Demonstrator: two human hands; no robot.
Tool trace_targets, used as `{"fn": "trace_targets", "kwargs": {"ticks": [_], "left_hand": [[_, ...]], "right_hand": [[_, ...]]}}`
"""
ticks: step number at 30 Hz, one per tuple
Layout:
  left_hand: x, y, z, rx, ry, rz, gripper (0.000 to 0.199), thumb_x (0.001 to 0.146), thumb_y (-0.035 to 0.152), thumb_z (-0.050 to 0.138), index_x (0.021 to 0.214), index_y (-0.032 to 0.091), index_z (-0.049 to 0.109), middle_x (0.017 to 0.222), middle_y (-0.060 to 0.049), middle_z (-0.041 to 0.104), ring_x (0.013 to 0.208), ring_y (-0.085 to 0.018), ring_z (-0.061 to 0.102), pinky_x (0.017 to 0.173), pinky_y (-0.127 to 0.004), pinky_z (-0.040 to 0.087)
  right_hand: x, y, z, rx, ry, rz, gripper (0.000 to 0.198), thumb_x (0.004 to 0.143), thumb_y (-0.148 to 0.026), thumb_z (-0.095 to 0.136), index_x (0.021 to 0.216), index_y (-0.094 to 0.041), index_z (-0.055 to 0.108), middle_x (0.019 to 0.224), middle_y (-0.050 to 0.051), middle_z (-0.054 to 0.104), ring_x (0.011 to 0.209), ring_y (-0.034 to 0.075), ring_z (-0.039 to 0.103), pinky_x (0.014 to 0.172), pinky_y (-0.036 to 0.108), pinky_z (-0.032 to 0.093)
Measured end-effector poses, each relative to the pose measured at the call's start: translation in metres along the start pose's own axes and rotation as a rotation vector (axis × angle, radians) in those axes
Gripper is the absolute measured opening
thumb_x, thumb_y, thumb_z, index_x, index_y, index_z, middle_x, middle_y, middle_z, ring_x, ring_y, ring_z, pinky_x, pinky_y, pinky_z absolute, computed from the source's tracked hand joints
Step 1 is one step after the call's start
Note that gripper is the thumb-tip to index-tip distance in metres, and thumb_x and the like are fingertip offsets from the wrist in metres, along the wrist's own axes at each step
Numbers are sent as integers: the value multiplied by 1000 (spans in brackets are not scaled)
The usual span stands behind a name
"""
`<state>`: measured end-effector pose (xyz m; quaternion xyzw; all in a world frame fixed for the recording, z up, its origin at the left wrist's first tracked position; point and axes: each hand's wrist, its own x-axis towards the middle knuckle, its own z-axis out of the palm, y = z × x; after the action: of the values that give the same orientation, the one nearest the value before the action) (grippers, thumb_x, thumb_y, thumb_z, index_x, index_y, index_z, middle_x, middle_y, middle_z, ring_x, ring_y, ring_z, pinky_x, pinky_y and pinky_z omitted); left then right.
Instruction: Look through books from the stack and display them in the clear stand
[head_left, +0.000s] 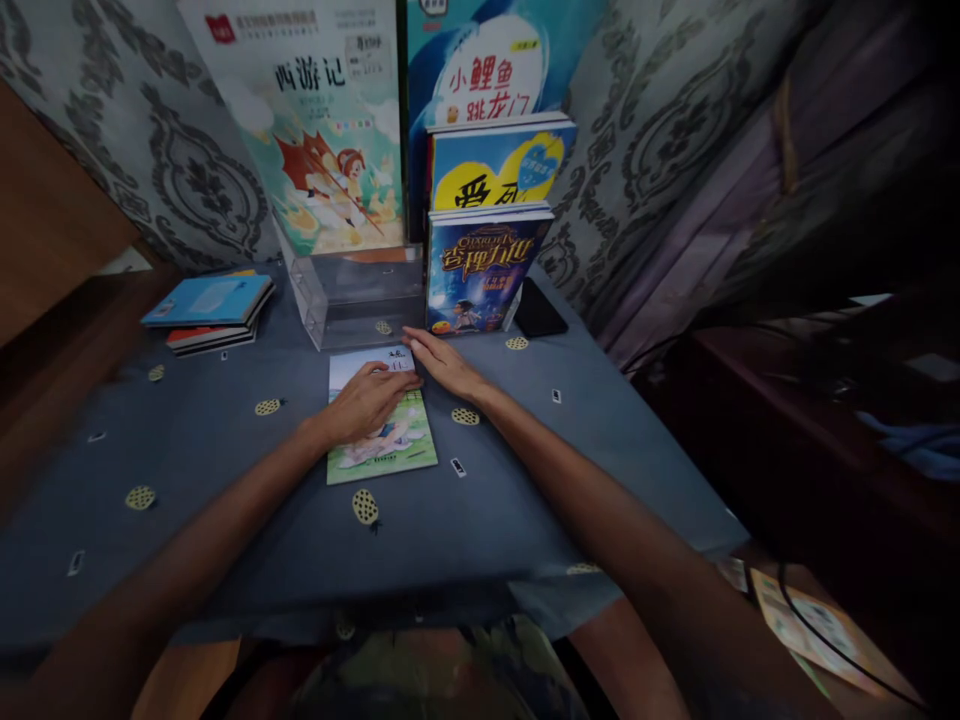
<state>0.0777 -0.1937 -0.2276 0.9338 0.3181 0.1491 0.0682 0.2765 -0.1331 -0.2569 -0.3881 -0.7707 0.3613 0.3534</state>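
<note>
A thin book (381, 452) with a white and green illustrated cover lies flat on the tablecloth in front of me. My left hand (369, 402) rests on its cover, fingers stretched out toward the right. At the book's top right corner is my right hand (444, 362), also with fingers extended, and I see nothing held in it. Just beyond the fingers stands a clear acrylic book rack (360, 315). Blue-covered books (480, 275) stand upright in its right section, and a tall book (330, 150) stands at its left.
A small stack of books (210, 305) lies at the left of the table. Behind the rack's right side lies a dark flat object (541, 308). The blue tablecloth (262, 490) has a pineapple print. A patterned curtain (645, 150) hangs behind, and papers (817, 620) lie low at the right.
</note>
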Motion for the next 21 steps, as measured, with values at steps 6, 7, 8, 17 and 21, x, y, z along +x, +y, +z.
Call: {"fn": "trace_targets", "kwargs": {"ticks": [6, 7, 8, 17, 21], "left_hand": [[-20, 39, -1, -64, -48, 69, 36, 105, 23, 31, 132, 20, 53, 137, -9, 64, 121, -20, 62, 110, -46, 36], [-23, 45, -2, -81, -56, 77, 36, 105, 23, 30, 133, 20, 52, 137, -8, 64, 121, -20, 62, 111, -46, 35], [-26, 52, -2, -98, -63, 80, 36, 105, 23, 30, 134, 21, 52, 137, -8, 64, 122, -19, 62, 112, -47, 35], [-46, 85, -2, -179, -113, 35, 38, 105, 23, 30, 137, 26, 51, 142, -5, 60, 129, -18, 58, 115, -45, 38], [-55, 92, -4, -187, -143, 29, 43, 105, 20, 29, 144, 28, 45, 144, -3, 58, 135, -17, 53, 120, -44, 35]], "right_hand": [[-1, 1, 3, -85, -9, -39, 51, 104, -44, 33, 145, -17, 48, 148, 11, 54, 136, 22, 51, 115, 41, 39], [-1, 1, 3, -96, -8, -39, 51, 104, -44, 33, 145, -18, 48, 148, 10, 54, 136, 22, 51, 115, 42, 39], [-1, 1, 3, -108, -5, -38, 50, 104, -44, 33, 145, -19, 49, 148, 10, 54, 136, 22, 51, 115, 43, 39], [-4, 2, 5, -174, 5, -53, 47, 104, -40, 33, 143, -21, 51, 144, 9, 58, 133, 23, 55, 113, 45, 41], [-6, 0, 9, -223, 9, -68, 45, 102, -35, 36, 142, -20, 52, 144, 9, 58, 133, 23, 54, 114, 45, 39]]}}
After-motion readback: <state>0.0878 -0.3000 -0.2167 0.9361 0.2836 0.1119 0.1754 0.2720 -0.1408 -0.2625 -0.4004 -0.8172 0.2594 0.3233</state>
